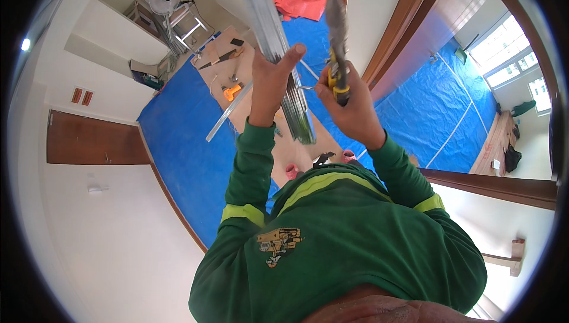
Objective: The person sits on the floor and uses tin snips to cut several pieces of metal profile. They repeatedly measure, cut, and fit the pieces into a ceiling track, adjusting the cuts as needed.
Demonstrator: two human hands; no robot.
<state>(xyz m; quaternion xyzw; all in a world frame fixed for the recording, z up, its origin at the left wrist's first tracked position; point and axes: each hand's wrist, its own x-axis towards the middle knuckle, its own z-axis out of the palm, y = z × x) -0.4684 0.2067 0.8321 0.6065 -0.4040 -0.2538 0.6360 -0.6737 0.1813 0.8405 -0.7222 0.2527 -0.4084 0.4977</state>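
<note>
My left hand (271,83) is wrapped round a bundle of long, shiny metal channels (300,118), its thumb across the top. The bundle slants from the upper middle down toward my body, and its far end is smeared by motion. In my right hand (354,109) is a pair of snips (338,44) with yellow and black handles. The blades point up and away from me, blurred, just right of the bundle. Whether the blades are apart cannot be made out. A thin, light piece shows between the bundle and my right fingers.
Blue tarp (172,127) covers much of the floor beside a brown board (261,145). On the board lie a handsaw (220,60), a hammer (234,78) and an orange tool (232,92). A loose metal strip (220,123) lies left of me. A door frame (403,32) stands at right.
</note>
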